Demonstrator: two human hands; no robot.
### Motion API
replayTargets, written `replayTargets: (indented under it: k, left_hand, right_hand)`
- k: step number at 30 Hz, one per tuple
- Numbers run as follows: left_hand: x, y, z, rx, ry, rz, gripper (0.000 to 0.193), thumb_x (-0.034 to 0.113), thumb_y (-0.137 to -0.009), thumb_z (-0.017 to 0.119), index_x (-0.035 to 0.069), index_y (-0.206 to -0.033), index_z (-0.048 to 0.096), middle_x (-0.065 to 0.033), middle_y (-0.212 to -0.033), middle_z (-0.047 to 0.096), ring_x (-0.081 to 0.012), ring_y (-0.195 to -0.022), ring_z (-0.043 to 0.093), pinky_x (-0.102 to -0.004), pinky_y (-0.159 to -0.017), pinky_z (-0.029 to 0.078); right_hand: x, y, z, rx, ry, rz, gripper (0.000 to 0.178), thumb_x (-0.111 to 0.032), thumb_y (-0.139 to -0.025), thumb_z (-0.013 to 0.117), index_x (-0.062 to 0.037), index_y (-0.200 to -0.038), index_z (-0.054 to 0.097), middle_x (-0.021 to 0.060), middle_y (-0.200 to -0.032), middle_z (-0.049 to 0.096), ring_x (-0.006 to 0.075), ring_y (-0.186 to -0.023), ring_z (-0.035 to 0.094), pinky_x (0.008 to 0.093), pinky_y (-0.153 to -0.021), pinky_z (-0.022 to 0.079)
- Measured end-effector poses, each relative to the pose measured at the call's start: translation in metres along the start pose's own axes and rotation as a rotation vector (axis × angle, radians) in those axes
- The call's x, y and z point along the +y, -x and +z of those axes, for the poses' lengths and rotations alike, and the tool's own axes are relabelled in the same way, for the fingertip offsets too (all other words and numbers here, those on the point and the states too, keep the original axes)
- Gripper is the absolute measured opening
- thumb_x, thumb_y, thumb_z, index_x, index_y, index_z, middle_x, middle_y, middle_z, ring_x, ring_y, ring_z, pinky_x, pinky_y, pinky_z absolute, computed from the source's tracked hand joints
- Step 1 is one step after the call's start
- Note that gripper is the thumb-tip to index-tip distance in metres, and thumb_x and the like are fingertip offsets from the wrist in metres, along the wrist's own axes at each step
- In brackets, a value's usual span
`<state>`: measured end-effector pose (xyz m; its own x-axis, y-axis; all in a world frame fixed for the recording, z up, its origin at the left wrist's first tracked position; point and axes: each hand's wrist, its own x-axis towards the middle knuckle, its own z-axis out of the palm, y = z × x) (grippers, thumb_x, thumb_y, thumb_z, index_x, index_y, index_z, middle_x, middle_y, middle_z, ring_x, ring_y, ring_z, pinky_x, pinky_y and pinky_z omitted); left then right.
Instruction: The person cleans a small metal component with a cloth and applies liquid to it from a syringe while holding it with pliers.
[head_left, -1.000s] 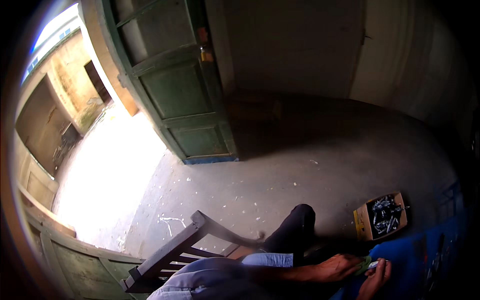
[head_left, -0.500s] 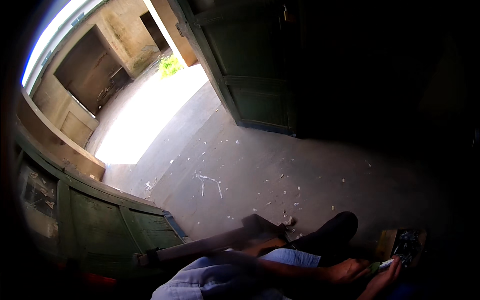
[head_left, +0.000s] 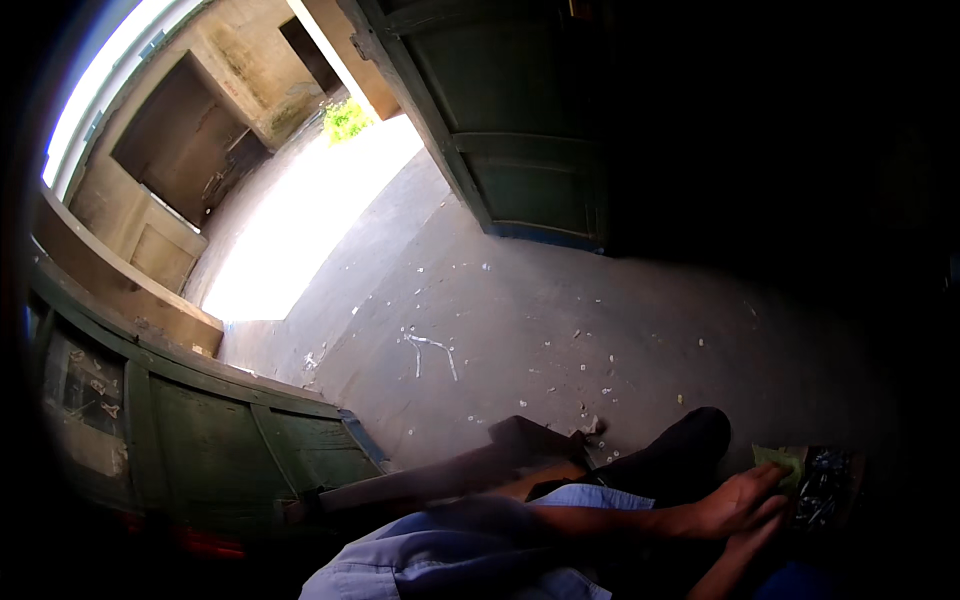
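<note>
In the lower right, my left hand (head_left: 735, 505) reaches out of a light blue sleeve, its fingers closed at a thin yellow-green piece (head_left: 790, 462) that looks like cloth or paper. Just below it is my right hand (head_left: 750, 540), fingers curled together; what they hold, if anything, is hidden. Both hands are close together, beside a dark open box (head_left: 858, 478) full of small dark and shiny slim pieces (head_left: 822, 490). The yellow-green piece lies at the box's left side. Dim light hides finer detail.
A dark wooden bench-like frame (head_left: 440, 472) stands left of my knee (head_left: 690, 440). Small white scraps and a bent white strip (head_left: 435, 345) litter the grey floor (head_left: 520, 340). Green door leaves (head_left: 530, 190) stand at the sunlit doorway. Deep shadow fills the right side.
My hands have moved slightly up, closer to the box. The small white piece with a green part between them no longer shows; the yellow-green piece is now spread beside the box.
</note>
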<state>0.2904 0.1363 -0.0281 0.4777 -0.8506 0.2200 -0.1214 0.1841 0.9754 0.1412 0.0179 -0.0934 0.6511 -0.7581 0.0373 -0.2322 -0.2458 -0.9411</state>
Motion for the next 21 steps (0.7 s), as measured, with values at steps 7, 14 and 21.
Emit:
replayTargets:
  k: [7,14,21]
  left_hand:
    - [0.007,0.036,0.013,-0.060,-0.231,0.108,0.046,0.014,-0.109,0.061,-0.007,-0.150,0.055,-0.0323,-0.149,0.054,-0.0482,-0.133,0.061,-0.0452,-0.109,0.056]
    - [0.020,0.070,0.016,-0.325,-0.187,0.111,0.036,-0.005,-0.096,0.071,-0.007,-0.132,0.067,-0.0264,-0.128,0.068,-0.0408,-0.115,0.073,-0.0434,-0.095,0.061]
    - [0.037,0.044,0.012,-0.183,-0.133,0.057,0.032,-0.006,-0.093,0.074,-0.002,-0.124,0.071,-0.0200,-0.114,0.074,-0.0352,-0.104,0.075,-0.0380,-0.087,0.061]
  right_hand:
    - [-0.067,0.003,0.031,0.392,-0.287,0.289,0.041,-0.035,-0.111,0.051,-0.0016,-0.111,0.075,0.0081,-0.105,0.069,0.0194,-0.102,0.062,0.0335,-0.093,0.049]
    - [-0.044,0.012,-0.007,0.419,-1.005,0.181,0.037,-0.035,-0.108,0.065,0.0019,-0.110,0.072,-0.0004,-0.074,0.054,0.0106,-0.059,0.047,0.0281,-0.054,0.036]
    - [-0.062,0.031,0.001,0.436,-0.935,0.271,0.037,-0.032,-0.107,0.067,0.0036,-0.112,0.073,0.0060,-0.091,0.069,0.0146,-0.073,0.063,0.0292,-0.067,0.050]
